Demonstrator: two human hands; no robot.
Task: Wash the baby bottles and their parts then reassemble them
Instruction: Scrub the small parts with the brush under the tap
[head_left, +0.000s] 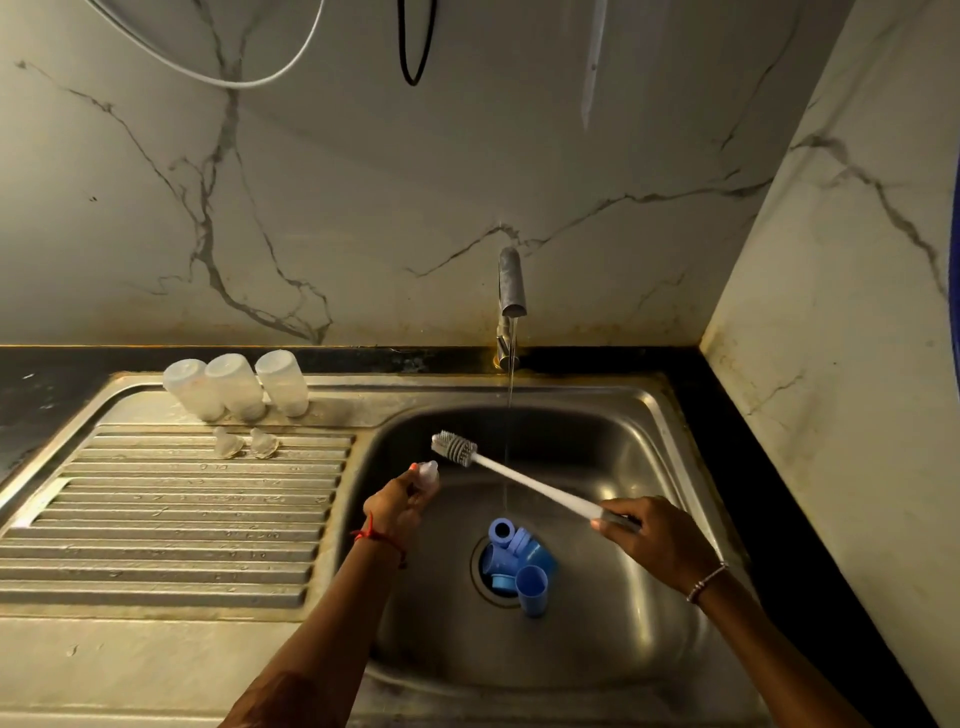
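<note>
Left hand: your left hand sat at the centre of the frame; its fingers were curled round a clear teat, which stuck out above them.
Right hand: your right hand, right of centre, was closed round the grey end of the bottle brush.
Brush axis: the long axis ran from lower right to upper left; the bristle head ended just above and right of the teat, near it but apparently not touching.
Teat direction: its narrow tip pointed up and right, toward the bristle head; its base was hidden in your fingers.
Deciding relation: the gap between head and teat was small; closing it would likely mean lowering the head down-left or raising the teat; the left hand was the nearer one.
Water: the stream from the tap fell right of the head and the teat; neither was under it.
Washed so far: three bottles stood mouth-down at upper left; two more teats lay just in front on the drainboard.
Still waiting: blue rings and caps lay heaped over the drain in the sink; reassembly looked some way off.
</note>
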